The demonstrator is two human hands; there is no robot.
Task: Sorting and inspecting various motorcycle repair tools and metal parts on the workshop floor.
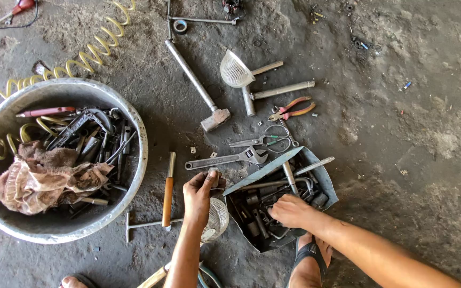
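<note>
My left hand (199, 192) is closed around a small metal piece (214, 176), held just above a round wire-mesh strainer (217, 218) on the ground. My right hand (293, 211) reaches into a bent metal tray (324, 178) full of dark sockets, bolts and rods, with its fingers down among the parts. Whether it grips anything there is hidden. An adjustable wrench (230, 159) lies just beyond my left hand.
A large grey basin (137, 128) at left holds tools and a dirty rag (44, 178). On the dirt floor lie a hammer (198, 90), a mesh funnel (236, 69), pliers (292, 109), scissors (260, 140), a wooden-handled tool (168, 192), a T-wrench (140, 225) and a yellow coiled hose (81, 58).
</note>
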